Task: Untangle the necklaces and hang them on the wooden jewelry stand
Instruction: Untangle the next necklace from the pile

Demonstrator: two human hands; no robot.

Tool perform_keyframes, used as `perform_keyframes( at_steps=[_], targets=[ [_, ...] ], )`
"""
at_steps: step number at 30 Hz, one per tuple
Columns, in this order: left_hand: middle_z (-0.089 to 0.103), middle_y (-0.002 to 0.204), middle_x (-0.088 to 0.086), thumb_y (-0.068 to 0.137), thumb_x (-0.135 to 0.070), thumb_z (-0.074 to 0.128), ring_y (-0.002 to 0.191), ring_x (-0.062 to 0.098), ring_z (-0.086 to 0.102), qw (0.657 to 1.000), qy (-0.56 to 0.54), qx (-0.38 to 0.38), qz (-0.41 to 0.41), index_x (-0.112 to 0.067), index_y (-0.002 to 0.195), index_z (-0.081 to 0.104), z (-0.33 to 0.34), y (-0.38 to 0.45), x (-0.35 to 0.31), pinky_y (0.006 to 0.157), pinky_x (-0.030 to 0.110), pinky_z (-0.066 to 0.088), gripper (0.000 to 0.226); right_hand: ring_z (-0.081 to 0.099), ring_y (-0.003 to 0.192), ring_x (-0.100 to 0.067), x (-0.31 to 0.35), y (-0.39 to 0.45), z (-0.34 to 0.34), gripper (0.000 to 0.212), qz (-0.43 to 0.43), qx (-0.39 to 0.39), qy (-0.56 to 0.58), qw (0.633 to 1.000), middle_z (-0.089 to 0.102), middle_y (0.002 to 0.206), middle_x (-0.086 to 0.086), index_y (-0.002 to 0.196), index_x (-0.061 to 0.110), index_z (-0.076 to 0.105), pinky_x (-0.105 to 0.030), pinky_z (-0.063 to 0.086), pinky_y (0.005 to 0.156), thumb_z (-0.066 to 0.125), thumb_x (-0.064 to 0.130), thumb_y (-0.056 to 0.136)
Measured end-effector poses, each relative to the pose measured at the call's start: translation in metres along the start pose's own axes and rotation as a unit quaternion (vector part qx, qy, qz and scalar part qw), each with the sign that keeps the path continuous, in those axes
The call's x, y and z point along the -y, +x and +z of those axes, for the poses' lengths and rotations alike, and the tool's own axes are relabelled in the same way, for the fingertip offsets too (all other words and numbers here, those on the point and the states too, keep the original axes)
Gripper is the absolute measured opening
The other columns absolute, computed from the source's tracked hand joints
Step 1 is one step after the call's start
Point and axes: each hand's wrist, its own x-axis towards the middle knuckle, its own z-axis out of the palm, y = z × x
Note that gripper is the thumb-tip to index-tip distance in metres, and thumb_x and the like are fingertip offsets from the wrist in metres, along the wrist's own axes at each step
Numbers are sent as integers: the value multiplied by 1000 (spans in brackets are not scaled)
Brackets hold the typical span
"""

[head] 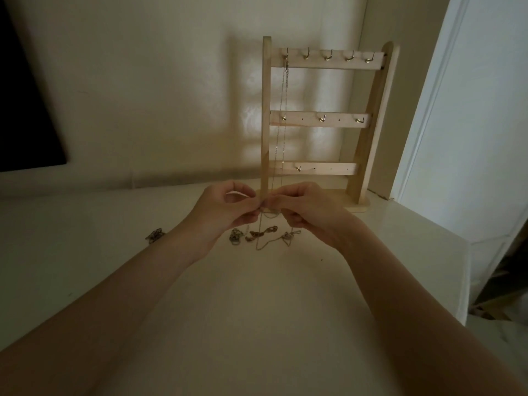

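Your stand (325, 121) sits at the back of the pale table (257, 310), against the wall (143, 95), with a white door frame (428, 124) to its right and a dark panel (25, 110) on the wall at far left. The stand has three wooden bars with small metal hooks. One thin chain (281, 124) hangs from the leftmost top hook (286, 54) and drops in front of the two lower bars, down to your hands.

Your hands meet just in front of the stand's left post and hide its foot. Your left hand (228, 208) has its fingers curled, thumb and fingertips pinching a fine chain. Your right hand (305, 210) is curled too and pinches the same tangle at the point where the hands touch. A loop (261, 235) hangs from the pinch toward the table.

Below your hands, a row of knotted necklaces (265, 234) lies on the table, partly behind your wrists. Another clump (155, 235) lies apart, left of your left forearm.

You see no containers and no readable writing.
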Motion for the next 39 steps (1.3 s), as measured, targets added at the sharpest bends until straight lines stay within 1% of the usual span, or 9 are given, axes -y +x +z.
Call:
perform_keyframes(
  at_steps=[3,5,8,15,20,23,26,33,39],
  targets=[
    [61,67,5,86,-3,60,51,4,59,999,20,24,-24,-7,87,61,3,-2,1,57,14,51,4,29,44,-6,1,-1,-2,12,-7,-28,32,999,41,45,10,79,6,68,-19,23,45,59,8,87],
    [60,68,5,88,-4,58,51,4,58,999,33,30,-28,-7,90,61,4,-3,2,56,14,51,5,28,44,-7,1,-1,-4,11,-9,-28,30,999,39,47,6,82,8,71,-21,23,45,61,11,86],
    [63,74,6,87,-3,58,58,5,63,999,37,8,1,-10,88,62,5,-3,0,59,15,53,8,26,43,-8,1,-2,-1,14,2,-7,-36,999,39,46,6,91,9,73,-22,22,45,67,19,83],
    [62,80,5,83,3,61,65,11,63,998,56,-40,12,-10,85,61,5,-2,1,64,15,55,13,36,37,-1,2,-2,3,13,-7,-26,-102,994,49,43,14,90,4,73,-14,30,42,71,11,79],
    [64,73,6,85,1,58,53,2,60,997,46,-55,-6,-8,88,61,6,0,2,54,11,49,10,45,38,6,5,-3,5,15,-28,-26,-113,993,49,38,20,92,-4,69,-6,34,42,68,6,81],
    [63,72,7,86,1,58,50,1,59,998,39,-46,-13,-7,89,62,5,1,3,53,12,49,9,43,36,4,5,-2,6,14,-20,-37,-103,994,48,37,19,93,-2,69,-9,32,41,68,6,82],
    [65,72,5,86,-3,60,57,4,61,998,51,-14,-20,-7,89,64,5,-1,3,57,13,51,6,33,38,-1,4,-1,5,3,-3,-41,-88,995,43,40,15,84,9,70,-15,28,42,67,10,83],
    [71,77,0,81,-8,67,71,7,66,991,135,-8,-1,-14,87,69,1,-2,2,68,18,53,8,30,42,-6,6,-2,7,19,16,-15,-66,998,40,44,9,69,18,66,-19,25,44,63,10,85],
    [69,69,-8,78,-14,71,70,5,64,973,221,-28,62,-25,71,67,1,-1,3,73,24,49,13,31,44,-7,4,-2,4,9,12,-5,-55,998,38,49,5,79,8,69,-20,25,46,63,10,85]
  ],
)
